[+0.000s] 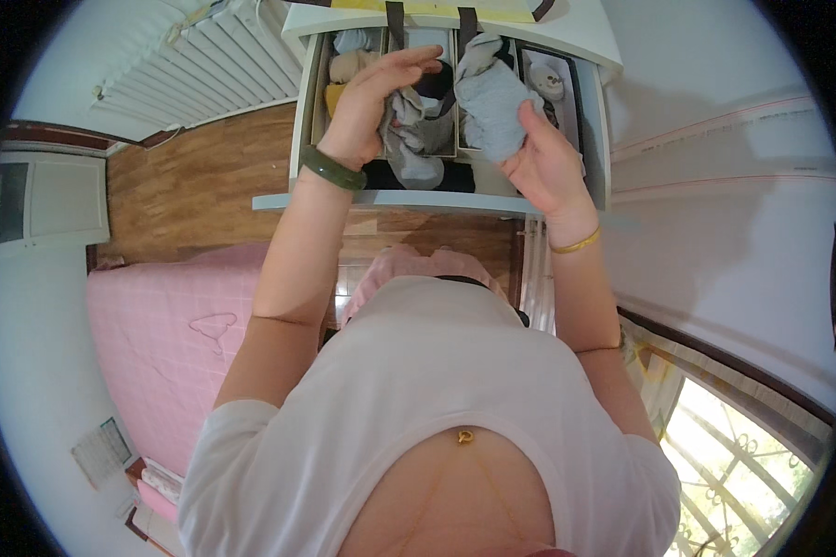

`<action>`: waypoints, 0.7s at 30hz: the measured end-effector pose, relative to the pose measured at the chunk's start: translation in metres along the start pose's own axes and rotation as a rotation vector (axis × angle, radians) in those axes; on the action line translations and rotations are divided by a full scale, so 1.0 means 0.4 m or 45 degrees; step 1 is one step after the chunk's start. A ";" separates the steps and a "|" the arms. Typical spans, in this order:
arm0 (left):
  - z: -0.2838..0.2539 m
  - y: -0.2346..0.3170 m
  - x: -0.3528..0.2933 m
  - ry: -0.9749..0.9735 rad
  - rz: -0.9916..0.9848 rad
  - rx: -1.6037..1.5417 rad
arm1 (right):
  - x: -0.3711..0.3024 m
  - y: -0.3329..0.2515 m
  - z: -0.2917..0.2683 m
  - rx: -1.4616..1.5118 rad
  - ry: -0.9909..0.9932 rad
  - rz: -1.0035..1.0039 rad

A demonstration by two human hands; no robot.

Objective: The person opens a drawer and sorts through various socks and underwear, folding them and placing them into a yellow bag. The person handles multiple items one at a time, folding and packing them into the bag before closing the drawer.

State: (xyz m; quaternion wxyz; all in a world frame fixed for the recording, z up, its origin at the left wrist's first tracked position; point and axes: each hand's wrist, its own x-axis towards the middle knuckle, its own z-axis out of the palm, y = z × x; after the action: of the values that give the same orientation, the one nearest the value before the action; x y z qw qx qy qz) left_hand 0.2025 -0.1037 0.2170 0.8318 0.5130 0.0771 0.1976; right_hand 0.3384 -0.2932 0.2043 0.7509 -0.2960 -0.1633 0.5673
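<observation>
- Head view, far left: pale cabinet (65, 197), side lost at the dark rim. Below it, a sheet (102, 457) with faint marks, too small to read.
- Pink bed (172, 343); near end partly behind the left arm.
- White radiator (190, 70), top cut off by the frame.
- Left hand (376, 97), green bangle (333, 168) at wrist: fingers straight, spread wide of any grip, over the drawer (492, 201). Thumb hard to make out; cannot tell whether the palm touches the patterned sock (416, 135) just beside it.
- Beige roll (350, 65) and yellow cloth (333, 98) in the left compartment, partly behind that hand.
- Black cloth (434, 80), middle compartment, half covered.
- Grey cloth (490, 100), right of middle, above the compartments: pinched in the right hand (550, 162), thumb on top, fingers hidden beneath. Exact kind unclear from its folds.
- White bundle (545, 82) in the right compartment, small dark marks on it.
- Right wall (715, 223): red lines with tiny print, illegible. Window (734, 464) below, glare-washed, cut by the rim.
</observation>
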 end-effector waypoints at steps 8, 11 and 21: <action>-0.048 0.071 -0.001 0.615 0.119 -0.160 | -0.023 -0.008 0.002 -0.123 0.445 -0.083; -0.093 0.097 -0.020 0.750 0.096 -0.388 | -0.043 0.013 -0.020 -0.485 0.468 0.045; -0.212 0.236 -0.229 0.290 0.497 -0.198 | 0.035 -0.131 -0.127 -2.179 0.111 -0.214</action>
State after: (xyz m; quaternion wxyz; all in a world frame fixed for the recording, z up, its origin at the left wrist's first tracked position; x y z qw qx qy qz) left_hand 0.0674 -0.0339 0.2542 0.8008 0.4268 0.0543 0.4166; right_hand 0.4118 -0.3025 0.1969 0.3145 -0.7686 -0.5273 0.1797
